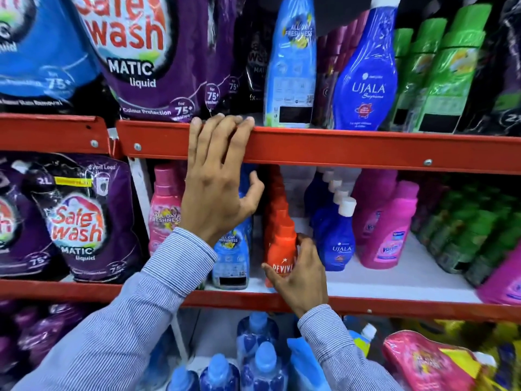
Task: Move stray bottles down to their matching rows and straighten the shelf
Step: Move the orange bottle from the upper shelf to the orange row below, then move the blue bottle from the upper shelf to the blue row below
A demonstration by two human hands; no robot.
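Note:
My left hand (214,179) hangs by its fingertips over the red front rail of the upper shelf (352,146), its thumb spread near a light blue bottle (231,258) on the middle shelf. My right hand (298,273) wraps around the front red Revive bottle (282,249), which heads a row of red bottles. On the upper shelf stand a tall light blue "All Day Freshness" bottle (291,66) and a dark blue Ujala bottle (366,74). A row of small Ujala bottles (335,238) stands to the right of the red row.
Purple Safe Wash pouches (135,55) fill the left of both shelves. Pink bottles (389,224) and green bottles (462,230) fill the middle shelf's right; a pink bottle (166,204) stands left. Blue bottles (253,359) and a pink pouch (428,362) sit below.

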